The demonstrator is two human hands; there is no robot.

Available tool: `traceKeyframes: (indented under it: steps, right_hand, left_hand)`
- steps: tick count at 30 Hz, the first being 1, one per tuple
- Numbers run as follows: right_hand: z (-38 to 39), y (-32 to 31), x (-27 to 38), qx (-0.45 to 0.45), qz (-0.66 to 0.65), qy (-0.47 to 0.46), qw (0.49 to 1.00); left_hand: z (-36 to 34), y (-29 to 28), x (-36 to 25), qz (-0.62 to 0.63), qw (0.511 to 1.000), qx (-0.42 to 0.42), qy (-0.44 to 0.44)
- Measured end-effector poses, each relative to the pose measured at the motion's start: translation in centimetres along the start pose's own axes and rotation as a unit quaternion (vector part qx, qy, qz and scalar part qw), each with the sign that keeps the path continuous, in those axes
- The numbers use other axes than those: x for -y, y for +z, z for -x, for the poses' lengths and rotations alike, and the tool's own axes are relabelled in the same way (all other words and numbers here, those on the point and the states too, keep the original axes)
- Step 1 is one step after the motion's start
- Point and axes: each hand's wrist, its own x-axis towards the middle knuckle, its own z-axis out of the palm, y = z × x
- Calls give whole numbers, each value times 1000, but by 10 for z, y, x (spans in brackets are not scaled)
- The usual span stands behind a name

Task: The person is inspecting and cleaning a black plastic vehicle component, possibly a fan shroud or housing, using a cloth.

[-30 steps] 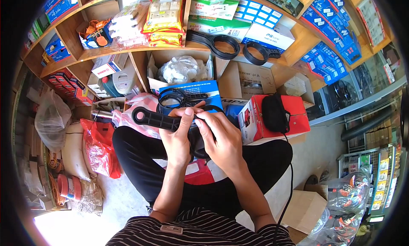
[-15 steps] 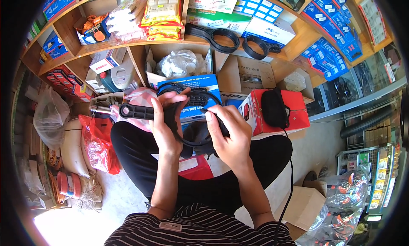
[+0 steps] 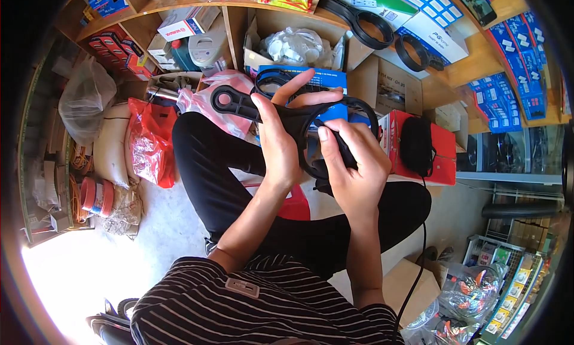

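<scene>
One black ring with a handle [image 3: 294,122] is over our lap [image 3: 299,240] as we seemingly adjust it, left hand [image 3: 280,156] grasping it near the handle, right hand [image 3: 362,171] pinching its round end, the next move likely needing steady fingers.

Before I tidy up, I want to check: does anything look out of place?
Perhaps the black cable: it trails from the black pouch on the red box past the right knee, so it might snag. I see no spill.
</scene>
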Motion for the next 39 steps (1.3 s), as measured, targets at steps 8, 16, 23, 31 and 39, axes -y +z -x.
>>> traceKeyframes:
  steps: [8, 16, 23, 31, 39]
  right_hand:
    - [-7, 7, -3, -38, 138, -65, 988]
    - [-9, 10, -5, -40, 105, -95, 989]
    - [-19, 9, -14, -113, 112, -73, 985]
    - [-22, 6, -9, -105, 91, -45, 989]
    - [-25, -2, -13, -57, 99, -57, 992]
  left_hand:
    - [5, 1, 2, -64, 997, 17, 38]
    - [7, 5, -4, -121, 991, 1, 53]
    - [16, 17, -9, -159, 982, -58, 87]
    - [16, 17, -7, -155, 980, -72, 98]
    - [12, 15, -4, -156, 978, -44, 128]
